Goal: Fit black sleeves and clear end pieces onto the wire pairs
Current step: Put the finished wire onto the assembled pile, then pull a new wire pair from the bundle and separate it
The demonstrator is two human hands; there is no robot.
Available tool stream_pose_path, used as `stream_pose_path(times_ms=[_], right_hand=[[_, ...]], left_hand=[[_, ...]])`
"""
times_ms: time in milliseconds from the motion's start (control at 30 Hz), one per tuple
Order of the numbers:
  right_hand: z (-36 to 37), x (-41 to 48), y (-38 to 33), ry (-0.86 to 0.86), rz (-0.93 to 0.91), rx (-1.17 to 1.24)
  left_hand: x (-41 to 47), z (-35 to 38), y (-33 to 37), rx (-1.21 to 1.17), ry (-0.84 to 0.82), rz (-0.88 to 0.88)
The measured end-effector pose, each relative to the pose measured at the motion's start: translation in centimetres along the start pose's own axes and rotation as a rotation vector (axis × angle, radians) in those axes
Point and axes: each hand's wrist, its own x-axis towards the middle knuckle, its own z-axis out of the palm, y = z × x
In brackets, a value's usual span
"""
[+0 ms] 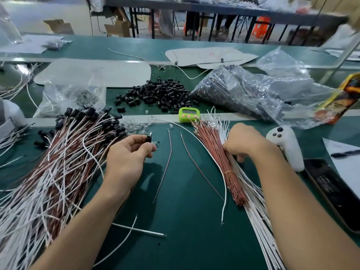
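Black sleeve sits pinched between the thumb and fingertips of the left hand, held just above the green bench near the middle of the view; that grip is closed snugly on it. The right hand, at 3 o'clock from the left, lies with curled fingers on the tied bundle of red wires and the white wires beside it. Whether its grip has hold of any wire cannot be told. Two loose red wires lie on the bench between the hands. A pile of black sleeves lies at 12 o'clock, a heap of clear end pieces at 11 o'clock just beyond the left hand, and finished wire pairs spread at 9 o'clock. A green timer stands at the bundle's far end.
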Motion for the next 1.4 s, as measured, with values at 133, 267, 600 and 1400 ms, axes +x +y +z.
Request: stream_pose_path(times_ms=[133, 267, 600, 1400], right_hand=[[-0.4, 0.8, 0.4, -0.059, -0.025, -0.067], [0.0, 0.9, 1.3, 0.17, -0.015, -0.016], [-3.8, -0.1, -4.5, 0.385, -0.313, 1.106], [0.3, -1.9, -9.4, -0.266, -0.6, 0.289]], left_hand=[[0.0, 0.1, -0.1, 0.02, -0.018, 0.009], [0.0, 0.1, -0.3, 0.038, -0.03, 0.029], [-0.6, 0.3, 0.3, -0.061, -0.166, 0.034], [1.1, -0.7, 0.7, -0.764, -0.323, -0.345]])
